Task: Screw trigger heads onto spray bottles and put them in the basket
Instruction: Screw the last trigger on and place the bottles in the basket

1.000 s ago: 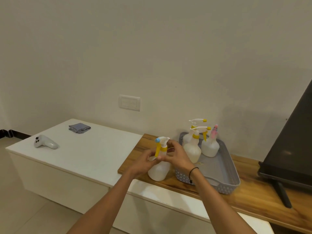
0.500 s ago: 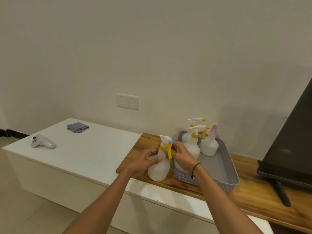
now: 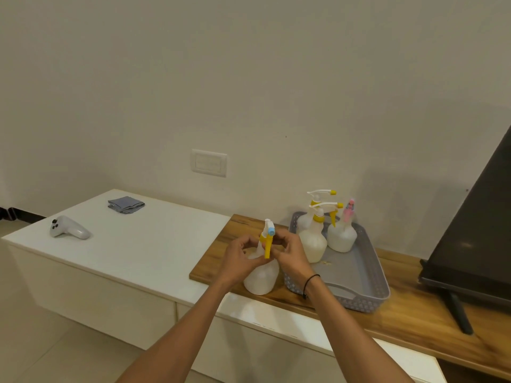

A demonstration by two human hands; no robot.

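Since 0.5 s ago we've spun the trigger head (image 3: 267, 236) toward us, right hand (image 3: 287, 251) pinching its collar, left hand (image 3: 240, 258) clamping the bottle (image 3: 261, 275) neck steady, basket (image 3: 362, 297) just right of our grip.

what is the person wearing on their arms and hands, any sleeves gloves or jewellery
Both forearms are bare up to the bottom edge of the picture, with no sleeves in sight. The left hand and right hand have no gloves, and I see no rings or watch. The one thing worn is a thin black band, like a hair tie or cord bracelet, looped around the right wrist.
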